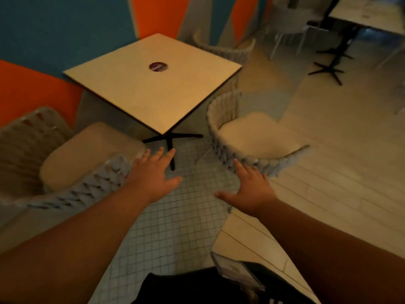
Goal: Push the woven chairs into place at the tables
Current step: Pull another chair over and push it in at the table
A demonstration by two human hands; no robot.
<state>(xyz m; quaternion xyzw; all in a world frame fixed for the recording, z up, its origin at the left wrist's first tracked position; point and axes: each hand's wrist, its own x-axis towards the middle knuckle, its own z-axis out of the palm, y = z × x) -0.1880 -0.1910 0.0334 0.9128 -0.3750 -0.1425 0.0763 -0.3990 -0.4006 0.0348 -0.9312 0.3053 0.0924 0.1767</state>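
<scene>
This looks like a café or casual restaurant: a square pedestal table (153, 84) with a round sticker (158, 67) at centre frame, woven chairs with cushions at lower left (65, 172) and centre right (247, 137), another table (368, 14) at upper right, and a bold orange-and-blue wall (54, 29) at upper left.
</scene>
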